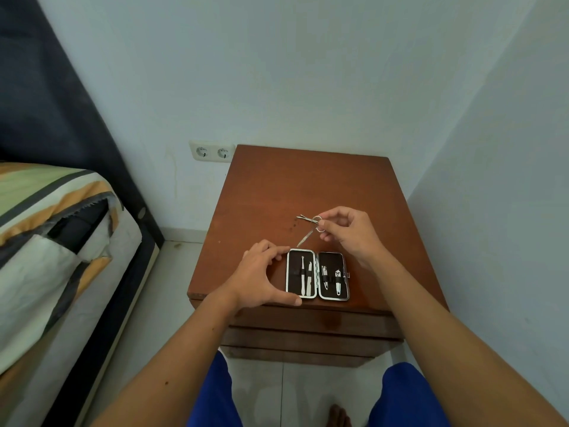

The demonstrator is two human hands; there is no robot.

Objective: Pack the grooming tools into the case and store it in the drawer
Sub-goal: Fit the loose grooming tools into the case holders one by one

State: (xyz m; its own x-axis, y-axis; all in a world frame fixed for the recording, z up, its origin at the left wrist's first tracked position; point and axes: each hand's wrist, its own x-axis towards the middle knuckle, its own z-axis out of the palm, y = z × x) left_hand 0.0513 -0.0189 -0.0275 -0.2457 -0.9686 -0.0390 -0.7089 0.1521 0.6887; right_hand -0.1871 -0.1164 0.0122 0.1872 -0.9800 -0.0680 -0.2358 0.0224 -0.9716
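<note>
A small black grooming case (pixel 317 275) with a silver rim lies open flat near the front edge of a brown wooden nightstand (pixel 277 192). Two slim tools sit in its left half, two nail clippers in its right half. My left hand (pixel 261 277) cups the case's left side, thumb at the front corner and fingers at the back corner. My right hand (pixel 349 231) pinches the ring handles of small scissors (pixel 308 219) just behind the case, blades pointing left. A thin metal tool (pixel 304 238), like tweezers, lies slanted on the wood below the scissors.
The nightstand's stacked drawer fronts (pixel 311 337) are shut below the top. A bed with a striped cover (pixel 52 241) stands at the left, a double wall socket (pixel 212 152) behind. Walls hem in the back and right. My blue-clad knees (pixel 406 396) sit in front.
</note>
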